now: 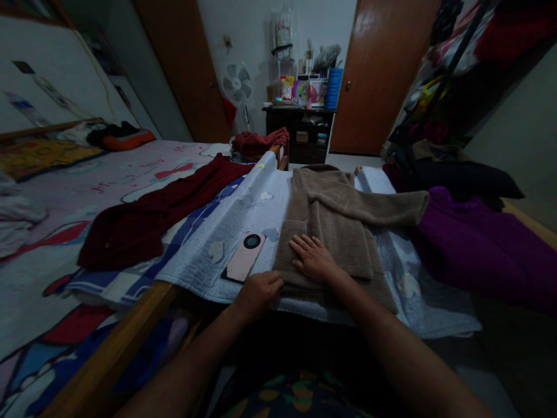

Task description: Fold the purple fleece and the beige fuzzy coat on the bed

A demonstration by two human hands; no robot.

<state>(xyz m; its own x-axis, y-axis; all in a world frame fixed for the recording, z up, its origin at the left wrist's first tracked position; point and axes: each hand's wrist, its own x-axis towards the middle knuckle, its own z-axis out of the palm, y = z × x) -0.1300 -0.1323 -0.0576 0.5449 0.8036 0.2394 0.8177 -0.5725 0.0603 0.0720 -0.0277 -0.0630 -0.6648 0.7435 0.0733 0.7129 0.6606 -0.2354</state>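
The pink bed sheet (87,173), left of the light-blue cover, carries red lettering; a letter M is readable, the remainder too faint to read. The light-blue cover (250,209) is the reference surface. The brown garment (331,232) lies on it, partly folded; long axis from the cover's near edge to its far edge. One sleeve extends rightward, cuff pointing past the cover's right side, against the purple garment (483,249). The dark red garment (148,217) lies along the cover's left side. Right hand (314,259): palm down, fingers spread, pressed on the brown garment. Left hand (260,293): at the cover's near edge, fingers curled against the brown garment's left corner; whether cloth is pinched cannot be told. The phone (246,258) rests on the cover, camera side up.
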